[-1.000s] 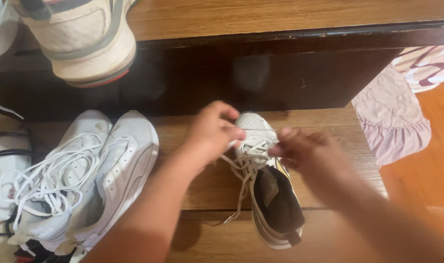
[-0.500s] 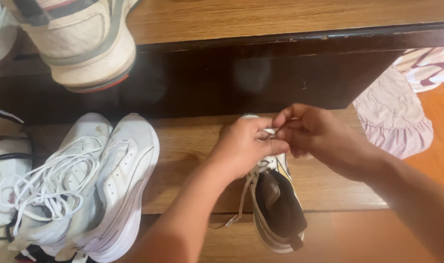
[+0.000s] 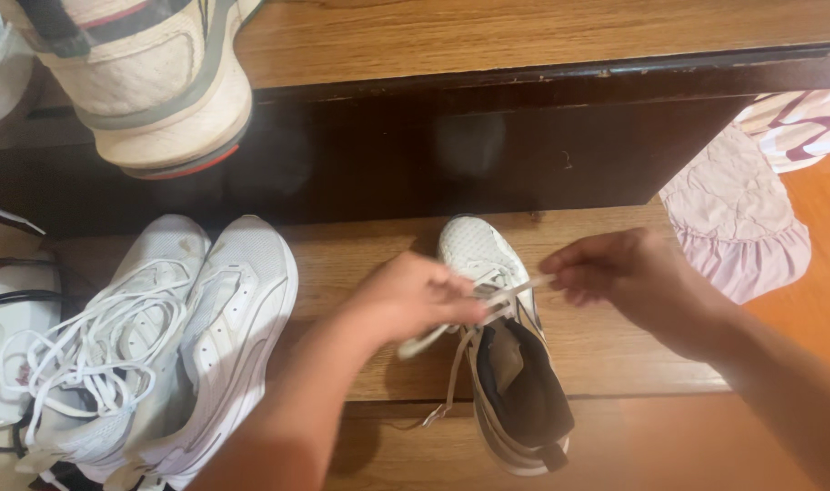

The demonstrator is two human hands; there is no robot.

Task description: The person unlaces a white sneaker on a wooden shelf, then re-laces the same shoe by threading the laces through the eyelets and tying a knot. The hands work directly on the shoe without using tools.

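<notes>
A white sneaker [image 3: 506,355] with a dark lining lies on a wooden step [image 3: 597,345], toe pointing away from me. My left hand [image 3: 419,295] rests over its lace area and pinches a white lace [image 3: 510,293]. My right hand [image 3: 628,277] grips the other end of that lace, which is stretched taut between the two hands above the tongue. A loose lace end hangs down the shoe's left side towards the step edge.
A pair of white sneakers [image 3: 160,336] with loose laces lies at the left. A beige sneaker [image 3: 146,77] sits on the upper step, above a dark riser [image 3: 451,155]. Pink ruffled fabric [image 3: 738,214] lies on the orange floor at the right.
My hands were together over the toe half a second ago. They have moved apart: the left down over the laces, the right out to the right, stretching the lace.
</notes>
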